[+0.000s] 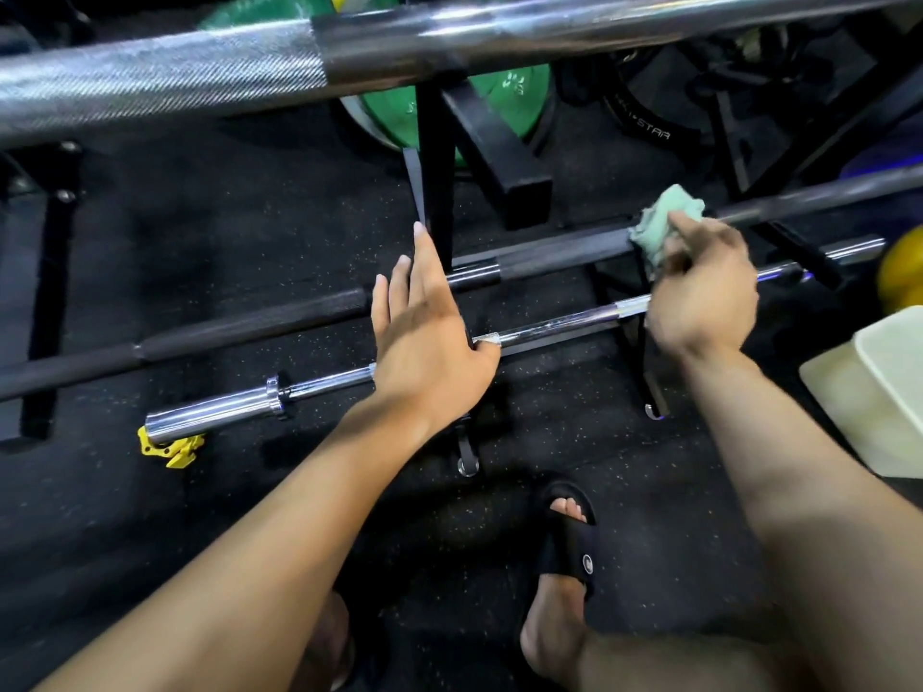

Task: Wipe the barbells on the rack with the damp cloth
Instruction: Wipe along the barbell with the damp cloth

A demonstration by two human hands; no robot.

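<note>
While cloth [664, 226] wipes, rack upright [433, 192] blocks barbell [319, 312].

Slim chrome barbell [549, 329] on the black steel rack [434, 202] nearest, matte black barbell [249, 327] behind it, thick knurled silver barbell [200, 77] above.

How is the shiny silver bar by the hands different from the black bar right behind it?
The chrome barbell is bright and mirror-like; the black barbell is dull and dark. The left hand rests open on the chrome one, while the right hand holds the green cloth against the black one. The chrome one lies nearer the person. Both lie slanted on the low rack.
</note>
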